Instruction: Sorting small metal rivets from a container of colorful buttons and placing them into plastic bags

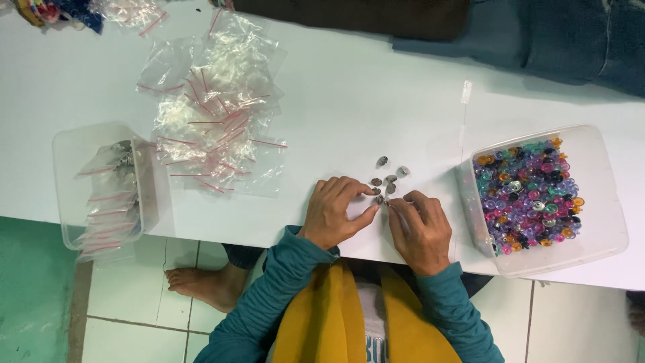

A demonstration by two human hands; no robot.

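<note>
Both hands pinch among seven metal buttons.

Bare table ahead — bags left, tub right.

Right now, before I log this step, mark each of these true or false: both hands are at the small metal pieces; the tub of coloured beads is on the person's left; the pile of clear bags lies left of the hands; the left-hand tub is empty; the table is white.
1. Both hands are at the small metal pieces: true. The left hand and right hand meet at them.
2. The tub of coloured beads is on the person's left: false. It sits to the right.
3. The pile of clear bags lies left of the hands: true.
4. The left-hand tub is empty: false. It holds filled bags.
5. The table is white: true.
</note>
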